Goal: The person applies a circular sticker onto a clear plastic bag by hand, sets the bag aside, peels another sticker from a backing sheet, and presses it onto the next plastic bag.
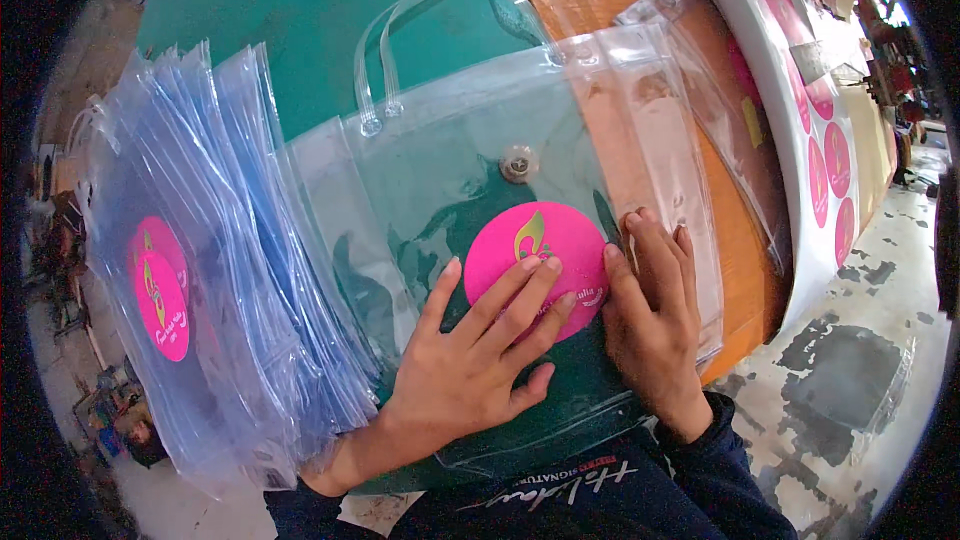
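On my feed, steady, fairly bright light leaves the round, flat pink sticker crisp, with a blown-out white glare far to its upper right. I see pale reflections streaking the clear, glossy plastic handled bag above it; well outward from it, straight edges bow, clutter softens and black corners close in.

The camera is worn on the head and looks down, from quite close, at the left hand and right hand over the table. It sees very wide, from the dark shirt at the bottom to the floor on both sides.
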### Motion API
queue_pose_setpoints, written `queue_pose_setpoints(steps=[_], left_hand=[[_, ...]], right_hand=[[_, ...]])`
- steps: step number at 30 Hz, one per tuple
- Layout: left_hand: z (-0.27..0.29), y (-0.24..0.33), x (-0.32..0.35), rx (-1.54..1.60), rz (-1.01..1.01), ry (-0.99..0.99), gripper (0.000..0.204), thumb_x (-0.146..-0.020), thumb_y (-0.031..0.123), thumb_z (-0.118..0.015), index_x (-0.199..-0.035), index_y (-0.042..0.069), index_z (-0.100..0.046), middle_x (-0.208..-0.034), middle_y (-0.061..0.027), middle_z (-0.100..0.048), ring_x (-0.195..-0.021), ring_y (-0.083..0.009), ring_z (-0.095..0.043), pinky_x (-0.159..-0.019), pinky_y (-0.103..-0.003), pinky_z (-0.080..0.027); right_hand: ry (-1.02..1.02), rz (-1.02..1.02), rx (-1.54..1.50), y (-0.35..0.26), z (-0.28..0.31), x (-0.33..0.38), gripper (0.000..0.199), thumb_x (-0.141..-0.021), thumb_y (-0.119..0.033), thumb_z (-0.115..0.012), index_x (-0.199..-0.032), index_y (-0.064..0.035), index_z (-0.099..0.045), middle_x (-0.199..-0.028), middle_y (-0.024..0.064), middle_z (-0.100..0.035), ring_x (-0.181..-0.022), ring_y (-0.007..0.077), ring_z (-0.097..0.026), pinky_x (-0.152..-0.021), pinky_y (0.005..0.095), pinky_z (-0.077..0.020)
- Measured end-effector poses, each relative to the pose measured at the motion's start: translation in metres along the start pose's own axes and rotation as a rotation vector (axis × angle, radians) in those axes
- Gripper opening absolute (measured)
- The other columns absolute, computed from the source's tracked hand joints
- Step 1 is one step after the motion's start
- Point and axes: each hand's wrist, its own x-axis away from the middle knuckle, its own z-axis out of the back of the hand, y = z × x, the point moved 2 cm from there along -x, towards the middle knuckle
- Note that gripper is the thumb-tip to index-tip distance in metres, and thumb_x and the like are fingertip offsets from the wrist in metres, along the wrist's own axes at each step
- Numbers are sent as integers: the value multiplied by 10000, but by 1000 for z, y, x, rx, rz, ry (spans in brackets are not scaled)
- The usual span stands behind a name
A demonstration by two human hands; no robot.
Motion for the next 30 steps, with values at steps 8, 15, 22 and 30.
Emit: queue_pose_setpoints(steps=[8,15,22,30], left_hand=[[1,3,0,-45,-26,82,606,-740,349,-623,-1295,177,-451,-1395,-99,-355,-1284,-245,-355,-1056,-578,-183],[-8,7,10,-66,-26,247,504,-726,302,-648,-1127,29,-512,-1264,-122,-468,-1197,-284,-450,-1044,-497,-267],[-4,25,29,-43,85,161,697,-785,455,-595,-1282,-4,-427,-1388,-168,-367,-1295,-316,-343,-1062,-496,-238],[-4,56,69,271,-303,-49,524,-835,402,-579,-1213,41,-535,-1288,-90,-520,-1206,-197,-489,-1033,-404,-348]], right_hand=[[137,-407,3,34,35,15,413,-786,-121,-630,-1164,-1,-514,-1109,208,-492,-1013,361,-515,-881,411,-416],[-125,-562,-742,70,46,12,405,-837,-96,-622,-1206,3,-489,-1144,154,-550,-1007,240,-563,-840,321,-460],[-126,-557,-1204,74,39,11,508,-862,-24,-566,-1322,-56,-356,-1043,76,-609,-824,86,-576,-676,204,-465],[-141,-566,-1099,76,37,18,453,-842,2,-564,-1263,-86,-423,-980,42,-641,-552,5,-444,-457,134,-317]])
